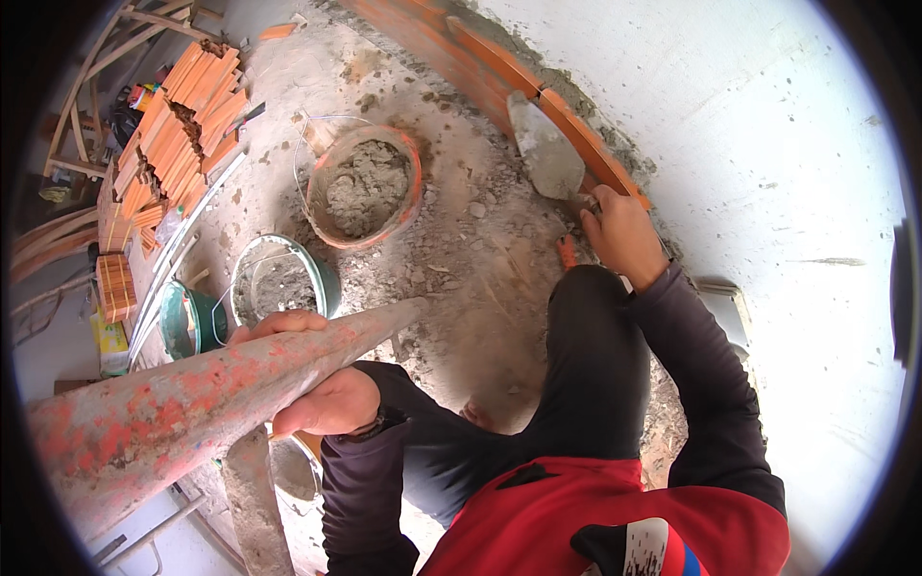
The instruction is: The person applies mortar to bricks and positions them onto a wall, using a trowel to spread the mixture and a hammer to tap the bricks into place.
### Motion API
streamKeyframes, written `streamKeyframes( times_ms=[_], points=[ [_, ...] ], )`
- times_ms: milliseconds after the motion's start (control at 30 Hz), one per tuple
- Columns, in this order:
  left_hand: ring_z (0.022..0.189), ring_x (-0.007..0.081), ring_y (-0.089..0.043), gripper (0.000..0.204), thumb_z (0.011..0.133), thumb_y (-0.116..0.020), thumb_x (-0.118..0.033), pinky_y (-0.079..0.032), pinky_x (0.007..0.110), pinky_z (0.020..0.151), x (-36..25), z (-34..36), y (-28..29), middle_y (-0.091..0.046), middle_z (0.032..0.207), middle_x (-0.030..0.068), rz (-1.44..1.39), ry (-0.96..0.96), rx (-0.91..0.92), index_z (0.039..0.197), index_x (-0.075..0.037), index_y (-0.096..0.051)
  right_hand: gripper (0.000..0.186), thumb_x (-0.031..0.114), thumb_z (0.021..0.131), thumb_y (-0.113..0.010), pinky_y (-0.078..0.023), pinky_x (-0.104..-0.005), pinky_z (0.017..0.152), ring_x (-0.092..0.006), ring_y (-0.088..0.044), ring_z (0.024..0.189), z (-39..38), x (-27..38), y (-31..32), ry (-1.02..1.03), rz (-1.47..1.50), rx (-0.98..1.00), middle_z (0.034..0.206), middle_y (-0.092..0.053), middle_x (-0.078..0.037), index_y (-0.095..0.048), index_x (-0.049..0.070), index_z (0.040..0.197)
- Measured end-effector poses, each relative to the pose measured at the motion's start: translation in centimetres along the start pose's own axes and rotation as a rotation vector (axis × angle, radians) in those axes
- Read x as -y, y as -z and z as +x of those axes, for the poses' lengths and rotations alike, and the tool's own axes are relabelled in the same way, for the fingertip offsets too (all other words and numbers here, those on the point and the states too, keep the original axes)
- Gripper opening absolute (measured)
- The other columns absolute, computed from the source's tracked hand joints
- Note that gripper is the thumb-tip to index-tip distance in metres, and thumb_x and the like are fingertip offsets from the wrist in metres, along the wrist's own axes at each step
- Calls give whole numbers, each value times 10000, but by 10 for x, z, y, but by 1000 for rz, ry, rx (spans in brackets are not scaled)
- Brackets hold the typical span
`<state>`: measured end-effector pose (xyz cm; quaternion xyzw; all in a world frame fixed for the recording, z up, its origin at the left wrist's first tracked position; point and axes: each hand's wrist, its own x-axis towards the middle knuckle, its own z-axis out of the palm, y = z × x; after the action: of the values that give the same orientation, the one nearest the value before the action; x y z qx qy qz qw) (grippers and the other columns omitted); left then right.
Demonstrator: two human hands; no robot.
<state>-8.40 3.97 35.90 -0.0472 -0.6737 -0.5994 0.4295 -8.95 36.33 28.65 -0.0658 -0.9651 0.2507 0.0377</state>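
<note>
My left hand (338, 401) wraps around a long pole (182, 408), its fingers over the upper side and its thumb below. The pole has worn red paint and grey cement stains, and it slants across the lower left. At the wall's foot, my right hand (622, 236) grips a trowel (545, 154) by its handle, which the fingers mostly hide. Wet-looking grey mortar coats the trowel blade, which lies beside a row of orange bricks (597, 158). Whether the blade touches them I cannot tell.
A reddish-rimmed bucket (415, 173) of mortar stands ahead, with a green bucket (328, 285) of mortar nearer. Another green bucket (178, 322) is farther left. Stacked orange bricks (197, 91) fill the far left. A white wall (768, 125) rises on the right, above rubble-strewn floor.
</note>
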Motion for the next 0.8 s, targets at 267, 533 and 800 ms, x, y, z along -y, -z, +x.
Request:
streamKeyframes(
  times_ms=[267, 533, 800],
  points=[
    [710, 230, -536, 920, 913, -246, -772, -459, 309, 649, -4, 2, 1, -555, 899, 182, 23, -29, 35, 1313, 52, -331, 123, 96, 885, -615, -477, -357, 552, -260, -621, 582, -14, 29, 49, 24, 377, 425, 661, -618, -125, -592, -24, 892],
    [822, 251, -534, 984, 860, -290, -828, -447, 363, 782, -11, 5, 6, -552, 962, 174, -24, 45, 76, 1343, 28, -336, 79, 91, 927, -559, -408, -235, 452, -80, -474, 455, 26, -18, 1, -335, 688, 434, 605, -493, 14, -586, 25, 893],
    [891, 250, -513, 919, 896, -269, -793, -445, 361, 794, 2, 10, 18, -525, 1040, 175, -222, -31, 205, 1348, 1, -370, 135, 87, 910, -558, -502, -294, 589, -115, -650, 700, -7, -31, -80, -324, 1205, 461, 692, -618, -96, -592, -23, 981]
  ],
)
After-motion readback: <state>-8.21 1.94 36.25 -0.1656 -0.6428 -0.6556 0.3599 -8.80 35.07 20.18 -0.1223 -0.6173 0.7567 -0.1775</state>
